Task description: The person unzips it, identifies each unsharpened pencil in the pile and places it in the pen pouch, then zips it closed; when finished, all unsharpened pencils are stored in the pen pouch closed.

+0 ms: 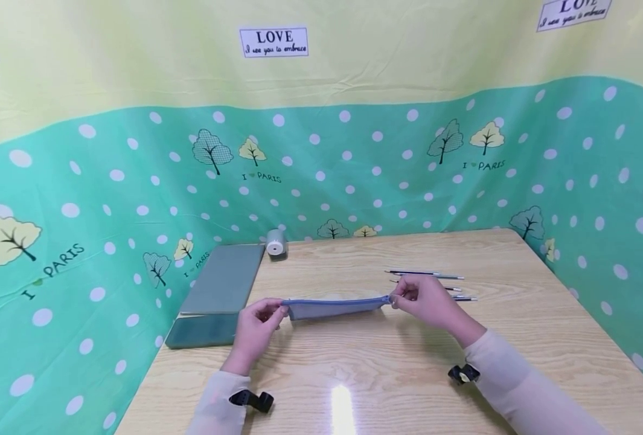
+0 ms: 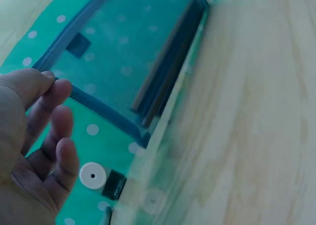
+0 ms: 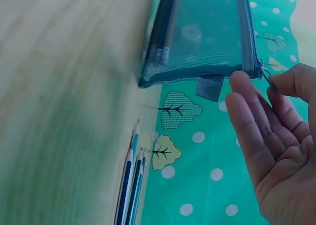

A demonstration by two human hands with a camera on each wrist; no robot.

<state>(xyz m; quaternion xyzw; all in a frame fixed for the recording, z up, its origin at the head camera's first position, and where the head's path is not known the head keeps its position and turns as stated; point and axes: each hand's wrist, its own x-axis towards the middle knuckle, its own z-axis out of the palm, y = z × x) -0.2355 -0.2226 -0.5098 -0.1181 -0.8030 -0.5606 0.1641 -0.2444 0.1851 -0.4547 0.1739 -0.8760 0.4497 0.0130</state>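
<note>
A blue mesh zip pouch (image 1: 334, 310) is held up between both hands above the wooden table, its zipper edge on top. At its left end, the left hand (image 1: 257, 329) pinches the top corner between thumb and index finger, as the left wrist view also shows. The right hand (image 1: 427, 300) pinches the zipper pull (image 3: 267, 76) at the other end, its remaining fingers loosely extended below. Several pencils (image 2: 168, 62) lie inside along the pouch's bottom, seen through the mesh. A small fabric tab (image 3: 210, 88) sticks out from its right side.
Several loose pencils (image 1: 424, 273) lie on the table beyond the right hand. At the back left stands a small white and grey cylinder (image 1: 275, 243) with a hole in its face. A flat grey slab (image 1: 224, 275) and a dark green one (image 1: 201, 332) lie at the left edge.
</note>
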